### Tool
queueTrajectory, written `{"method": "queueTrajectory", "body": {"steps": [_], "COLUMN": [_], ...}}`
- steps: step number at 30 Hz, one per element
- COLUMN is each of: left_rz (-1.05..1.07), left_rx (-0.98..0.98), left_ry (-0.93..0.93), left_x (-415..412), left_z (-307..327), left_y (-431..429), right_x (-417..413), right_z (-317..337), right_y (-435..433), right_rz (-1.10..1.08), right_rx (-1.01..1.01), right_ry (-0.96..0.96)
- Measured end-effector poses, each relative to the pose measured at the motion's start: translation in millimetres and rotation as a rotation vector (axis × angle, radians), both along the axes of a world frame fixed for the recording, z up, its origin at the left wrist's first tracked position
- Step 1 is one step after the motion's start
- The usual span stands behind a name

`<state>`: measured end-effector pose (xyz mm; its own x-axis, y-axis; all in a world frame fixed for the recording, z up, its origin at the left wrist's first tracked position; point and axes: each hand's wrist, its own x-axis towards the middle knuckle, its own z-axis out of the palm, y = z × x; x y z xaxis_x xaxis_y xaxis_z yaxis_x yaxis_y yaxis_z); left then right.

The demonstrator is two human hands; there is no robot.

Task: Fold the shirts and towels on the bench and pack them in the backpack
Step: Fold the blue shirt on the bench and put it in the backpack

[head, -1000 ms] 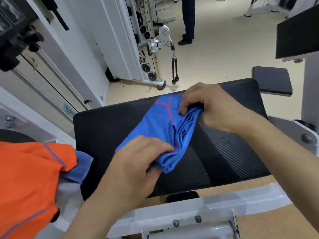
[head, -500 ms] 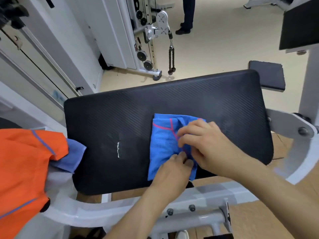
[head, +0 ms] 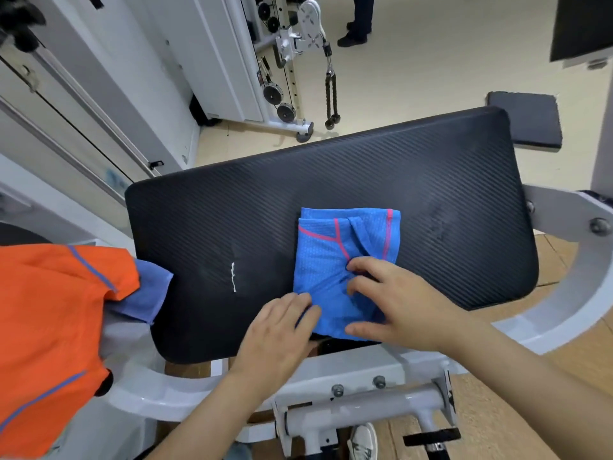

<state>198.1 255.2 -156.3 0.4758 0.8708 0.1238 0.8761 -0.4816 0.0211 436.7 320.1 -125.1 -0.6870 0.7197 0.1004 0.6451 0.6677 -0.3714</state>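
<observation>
The right hand [head: 394, 303] lies spread on a folded bright blue mesh shirt with pink seam lines [head: 335, 260], fingers apart, its fingertips pressing a crease near the middle of the cloth and its thumb at the shirt's near edge. The left hand [head: 282, 330] rests flat at the shirt's near left corner, fingers together on the fabric; whether they pinch the edge or only press it is hard to tell. The shirt lies as a rough rectangle on a black ribbed padded bench [head: 232, 220], towards the bench's near right part. On the bench to the left of the shirt is a short white scuff mark [head: 233, 277]. Off the bench's left end hangs an orange shirt with purple-blue piping [head: 49, 327], with a periwinkle blue towel [head: 149, 293] under it, touching the bench's left edge. The bench sits on a white metal frame [head: 365, 370]. Beyond the bench's far edge stands a white cable machine with black pulleys [head: 285, 61].
</observation>
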Motion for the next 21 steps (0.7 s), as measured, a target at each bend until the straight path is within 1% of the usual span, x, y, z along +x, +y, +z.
{"method": "queueTrajectory", "body": {"steps": [3, 5, 6, 8, 10, 12, 14, 17, 19, 20, 21], "left_rz": [-0.071, -0.073, -0.035, 0.085, 0.100, 0.095, 0.109, 0.147, 0.190, 0.219, 0.288], "left_rx": [0.025, -0.003, -0.057, -0.250, -0.438, -0.556, -0.574, -0.591, -0.488, -0.422, -0.410], "left_ry": [-0.024, -0.033, -0.018, -0.006, -0.031, -0.095, -0.218, -0.340, -0.429, -0.516, -0.599], "left_x": [-5.0, -2.1, 2.4, 10.2, 11.2, 11.1, 7.1, 4.9, 8.5, 9.6, 10.7], "left_z": [1.1, 11.8, 23.3, 48.8, 63.1, 66.8, 62.7, 50.7, 41.1, 37.1, 37.2], "left_y": [3.6, 10.4, 13.9, 24.1, 30.0, 30.7, 25.6, 11.8, 9.9, 11.6, 14.9], "right_x": [-6.6, -12.6, -16.6, -25.9, -31.3, -29.7, -22.9, -16.1, -17.8, -17.5, -15.9], "right_z": [-8.6, -15.4, -19.5, -26.2, -29.0, -25.3, -16.6, -1.7, 9.0, 14.5, 19.7], "right_y": [-18.3, -30.8, -36.0, -43.9, -48.6, -48.4, -42.7, -30.8, -21.5, -16.1, -9.9], "right_rz": [-0.002, -0.030, -0.060, -0.149, -0.208, -0.211, -0.208, -0.202, -0.186, -0.192, -0.210], "right_rx": [0.107, 0.108, 0.108, 0.142, 0.177, 0.150, 0.116, 0.046, 0.017, -0.025, -0.091], "right_ry": [-0.215, -0.286, -0.289, -0.244, -0.155, -0.047, 0.007, -0.027, -0.060, -0.069, -0.063]}}
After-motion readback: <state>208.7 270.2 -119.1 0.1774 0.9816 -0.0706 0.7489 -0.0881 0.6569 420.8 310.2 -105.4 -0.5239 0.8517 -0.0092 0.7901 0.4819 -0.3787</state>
